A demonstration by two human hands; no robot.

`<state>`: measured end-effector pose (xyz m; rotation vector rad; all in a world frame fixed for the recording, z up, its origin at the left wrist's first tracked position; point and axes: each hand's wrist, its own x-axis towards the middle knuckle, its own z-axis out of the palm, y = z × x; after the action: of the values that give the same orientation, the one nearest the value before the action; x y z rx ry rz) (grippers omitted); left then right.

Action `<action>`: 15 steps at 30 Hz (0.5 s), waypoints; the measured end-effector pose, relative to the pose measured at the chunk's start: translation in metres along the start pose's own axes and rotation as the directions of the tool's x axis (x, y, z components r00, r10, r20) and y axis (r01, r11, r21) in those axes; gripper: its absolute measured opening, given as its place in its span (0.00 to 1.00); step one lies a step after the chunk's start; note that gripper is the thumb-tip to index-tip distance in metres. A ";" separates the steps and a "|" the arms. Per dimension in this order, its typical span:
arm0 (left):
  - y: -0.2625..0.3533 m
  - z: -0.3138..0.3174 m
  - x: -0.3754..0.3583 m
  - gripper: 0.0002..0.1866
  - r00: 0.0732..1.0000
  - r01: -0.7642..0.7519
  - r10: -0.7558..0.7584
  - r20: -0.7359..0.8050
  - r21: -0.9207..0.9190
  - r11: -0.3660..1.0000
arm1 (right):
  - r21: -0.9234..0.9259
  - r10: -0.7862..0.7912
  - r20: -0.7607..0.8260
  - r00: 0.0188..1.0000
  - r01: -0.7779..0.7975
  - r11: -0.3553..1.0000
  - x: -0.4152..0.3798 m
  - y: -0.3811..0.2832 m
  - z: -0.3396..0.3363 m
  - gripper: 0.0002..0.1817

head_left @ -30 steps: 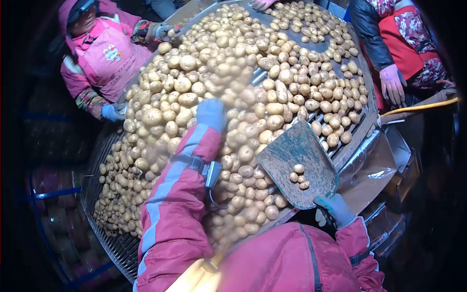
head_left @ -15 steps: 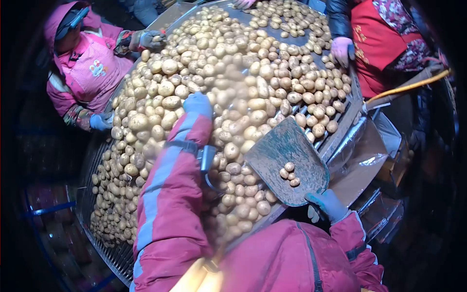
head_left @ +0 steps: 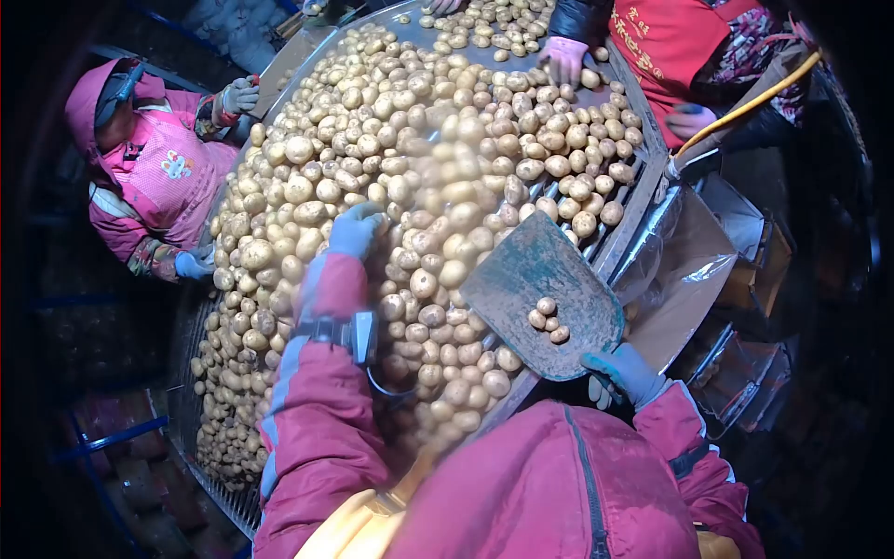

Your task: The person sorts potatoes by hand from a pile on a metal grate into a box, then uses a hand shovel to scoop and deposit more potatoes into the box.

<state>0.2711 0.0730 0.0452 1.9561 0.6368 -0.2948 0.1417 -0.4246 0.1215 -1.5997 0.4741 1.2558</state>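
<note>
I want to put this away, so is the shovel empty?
No, a few small potatoes lie on the shovel held by the right hand.

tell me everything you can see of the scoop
The scoop is broad and dark green, heavily smeared with greyish-brown dirt; whether it is plastic or painted metal can't be told. Its front is straighter, its back rounded with a raised rim. It lies face up at the edge of the potato pile, front pointing away from the wearer. Four small potatoes sit on it. The gloved right hand grips the back end, largely hiding any handle.
</note>
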 end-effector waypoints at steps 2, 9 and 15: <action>0.013 0.003 -0.029 0.17 0.992 0.010 0.035 0.120 -0.356 0.934 | -0.002 0.002 0.008 1.000 -0.002 1.000 -0.001 0.004 -0.003 0.26; 0.044 0.067 -0.096 0.23 0.928 0.264 0.080 0.364 -0.794 0.548 | 0.077 -0.057 0.050 0.997 0.053 0.996 -0.004 0.022 -0.018 0.22; 0.106 0.168 -0.140 0.29 0.843 0.223 0.201 0.498 -0.666 0.712 | 0.067 0.036 0.107 0.994 -0.043 0.997 -0.003 0.059 -0.026 0.30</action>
<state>0.2253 -0.1553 0.1148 1.0341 0.3026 -0.5046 0.1068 -0.4729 0.0959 -1.4642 0.4793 1.3325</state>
